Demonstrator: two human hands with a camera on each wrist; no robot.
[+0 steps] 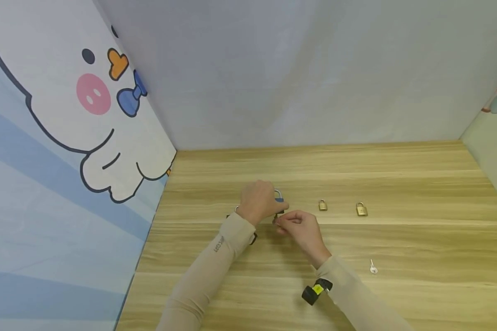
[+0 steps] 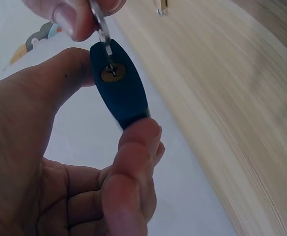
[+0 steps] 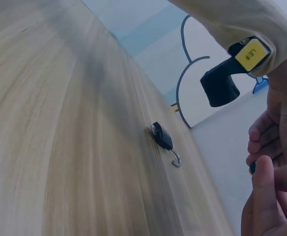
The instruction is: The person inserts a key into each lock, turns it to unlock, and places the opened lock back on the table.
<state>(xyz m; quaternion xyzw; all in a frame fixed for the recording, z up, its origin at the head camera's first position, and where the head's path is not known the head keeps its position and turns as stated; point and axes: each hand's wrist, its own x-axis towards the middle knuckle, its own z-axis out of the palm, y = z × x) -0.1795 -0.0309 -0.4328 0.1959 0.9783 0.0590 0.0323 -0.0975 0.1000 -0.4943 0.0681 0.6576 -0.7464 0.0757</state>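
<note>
My left hand grips a blue padlock by its edges between thumb and fingers, its keyhole turned toward the left wrist camera. The shackle stands up from the far side in the head view. My right hand pinches a metal key between thumb and finger. The key's tip is at the keyhole; how deep it sits I cannot tell. Beside my left wrist a black padlock lies on the wooden table, mostly hidden by the arm in the head view. In the right wrist view its shackle looks open.
Two brass padlocks, a smaller one and a larger one, stand right of my hands on the wooden table. Nearer the front right lies a silver key. A pale wall rises behind the table, a cartoon-printed panel at the left.
</note>
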